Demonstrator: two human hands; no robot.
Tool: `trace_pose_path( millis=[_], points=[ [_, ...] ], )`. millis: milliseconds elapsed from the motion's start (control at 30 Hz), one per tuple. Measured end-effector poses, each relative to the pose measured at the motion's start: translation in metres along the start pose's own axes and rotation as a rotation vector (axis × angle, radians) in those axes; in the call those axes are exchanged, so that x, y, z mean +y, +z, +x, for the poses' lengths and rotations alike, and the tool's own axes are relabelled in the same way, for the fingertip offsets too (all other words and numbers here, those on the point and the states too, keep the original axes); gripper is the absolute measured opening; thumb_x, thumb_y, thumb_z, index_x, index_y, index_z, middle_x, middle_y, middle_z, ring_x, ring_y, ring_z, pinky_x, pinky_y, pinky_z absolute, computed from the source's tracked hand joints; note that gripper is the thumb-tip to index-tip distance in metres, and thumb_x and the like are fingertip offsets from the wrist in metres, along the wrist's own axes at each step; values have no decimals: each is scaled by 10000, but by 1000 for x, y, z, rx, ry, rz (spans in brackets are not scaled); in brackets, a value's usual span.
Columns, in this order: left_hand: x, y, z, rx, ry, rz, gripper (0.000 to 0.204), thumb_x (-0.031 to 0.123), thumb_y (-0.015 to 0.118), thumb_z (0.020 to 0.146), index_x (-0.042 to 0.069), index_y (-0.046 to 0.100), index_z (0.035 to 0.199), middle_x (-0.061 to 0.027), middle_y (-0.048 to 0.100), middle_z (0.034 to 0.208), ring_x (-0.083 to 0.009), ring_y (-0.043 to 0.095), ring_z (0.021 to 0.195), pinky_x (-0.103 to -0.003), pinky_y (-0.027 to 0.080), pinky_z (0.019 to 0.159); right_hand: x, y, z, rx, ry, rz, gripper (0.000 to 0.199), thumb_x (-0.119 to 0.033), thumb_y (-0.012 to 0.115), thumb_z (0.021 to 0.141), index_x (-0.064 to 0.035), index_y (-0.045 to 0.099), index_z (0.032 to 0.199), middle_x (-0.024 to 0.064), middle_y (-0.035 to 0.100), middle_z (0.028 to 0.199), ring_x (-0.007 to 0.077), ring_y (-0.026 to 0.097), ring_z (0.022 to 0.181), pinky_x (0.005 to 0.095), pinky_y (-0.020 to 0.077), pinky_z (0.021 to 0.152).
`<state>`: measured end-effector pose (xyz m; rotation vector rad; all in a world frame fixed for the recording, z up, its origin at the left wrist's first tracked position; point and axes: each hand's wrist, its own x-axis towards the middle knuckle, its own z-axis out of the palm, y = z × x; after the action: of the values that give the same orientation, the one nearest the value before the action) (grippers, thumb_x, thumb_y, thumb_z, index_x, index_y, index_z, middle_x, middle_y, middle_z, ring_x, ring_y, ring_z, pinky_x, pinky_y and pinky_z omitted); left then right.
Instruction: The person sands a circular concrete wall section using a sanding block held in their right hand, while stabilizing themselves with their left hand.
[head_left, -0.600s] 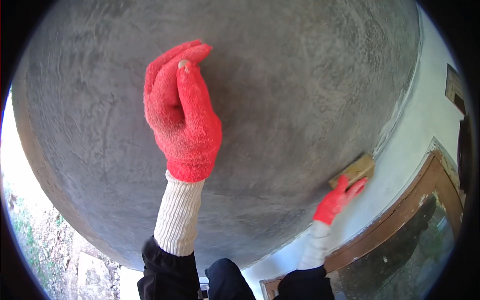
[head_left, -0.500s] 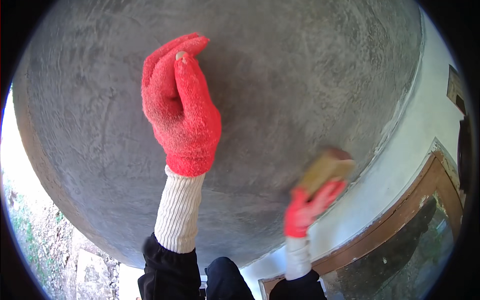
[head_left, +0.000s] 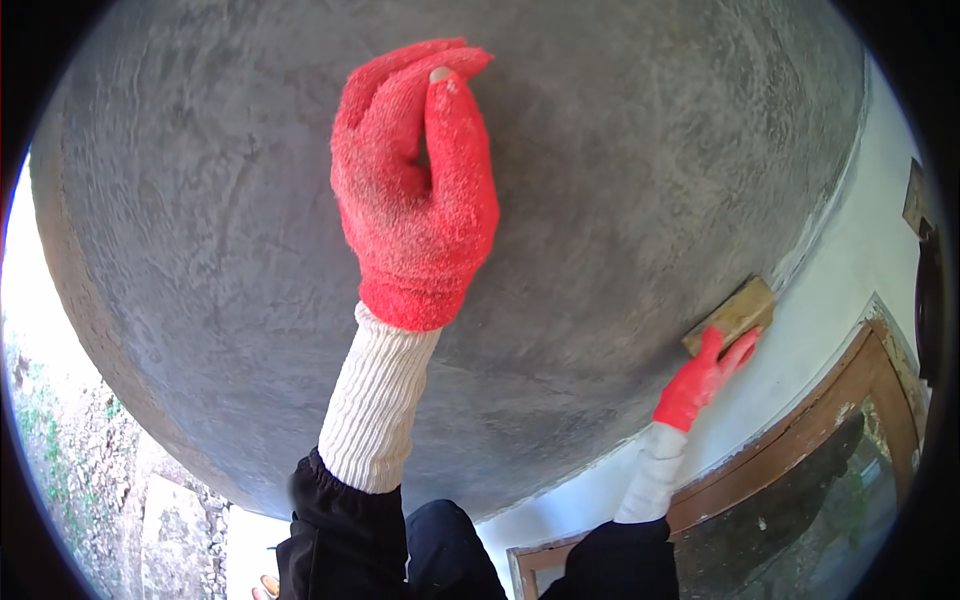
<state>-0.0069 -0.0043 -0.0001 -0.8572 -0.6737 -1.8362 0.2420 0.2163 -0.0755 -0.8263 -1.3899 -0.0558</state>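
My left hand [head_left: 420, 190], in a red knitted glove with a white ribbed cuff, is raised in front of the grey plastered surface [head_left: 600, 180]. Its fingers are curled together and the thumb lies against them, its bare tip poking out of the glove. Nothing shows in the gap between thumb and palm. Farther right and lower, my right hand [head_left: 700, 385], gloved in red too, grips a rectangular yellow-brown block [head_left: 735, 315], perhaps a sponge. That block lies against the grey surface close to its right border.
A white wall [head_left: 800, 330] runs along the grey surface's right edge. Beyond it is a brown wooden frame [head_left: 770, 470] around dark glass. Rough, stony ground [head_left: 95, 460] shows at the lower left. My dark-clothed leg [head_left: 450, 550] is at the bottom.
My right hand has moved the block right, up to the border by the white wall. My left hand has shifted right and slightly up in view, its fingers still curled.
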Motion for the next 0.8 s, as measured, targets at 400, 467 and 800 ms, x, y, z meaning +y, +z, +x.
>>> trace_pose_path(
  millis=[400, 467, 800],
  points=[
    [-5, -14, -5, -6, 9, 52, 209, 44, 508, 948, 12, 701, 1020, -158, 677, 1086, -266, 627, 974, -330, 489, 835, -64, 17, 49, -108, -479, 158, 864, -501, 642, 885, -91, 268, 1547, 316, 161, 1561, 480, 240, 1427, 524, 292, 1124],
    [0, -13, -3, -2, -5, 41, 214, 46, 503, 950, 13, 702, 1023, -158, 677, 1091, -257, 625, 974, -325, 486, 834, -103, 18, 159, -24, -532, 172, 817, -482, 618, 906, -96, 282, 1543, 303, 196, 1558, 435, 282, 1425, 449, 295, 1139],
    [0, -15, 0, -6, 2, 81, 234, 50, 484, 958, 3, 701, 1034, -163, 671, 1114, -244, 617, 990, -311, 478, 845, -98, 23, 181, 19, -553, 177, 806, -435, 617, 896, -56, 294, 1530, 309, 231, 1543, 435, 281, 1420, 454, 266, 1152]
  ],
)
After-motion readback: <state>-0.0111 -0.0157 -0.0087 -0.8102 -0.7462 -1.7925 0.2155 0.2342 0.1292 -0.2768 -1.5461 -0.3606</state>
